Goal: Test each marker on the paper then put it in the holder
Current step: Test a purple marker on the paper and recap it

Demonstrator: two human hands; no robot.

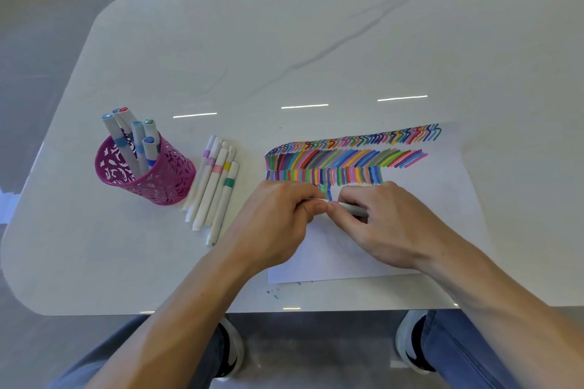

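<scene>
Just below the frame's centre, my left hand [275,221] and right hand [388,224] have their fingers [335,206] clamped on one white marker [352,208] over the paper [442,205]. At left, the pink holder [164,180] stands beside loose markers [215,186] on the surface [284,41].

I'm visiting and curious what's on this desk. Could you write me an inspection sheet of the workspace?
Surface: white table, glossy, grey-veined.
Job's things: paper with rows of coloured strokes; magenta holder with several standing markers in it; loose markers lying between holder and paper.
Clutter: blue ink specks on the table by the paper's near edge.
Hands: left hand and right hand both pinch the held marker over the paper.
Cables: nothing seen.
Surroundings: grey floor; the person's jeans and shoes below the table edge.
</scene>
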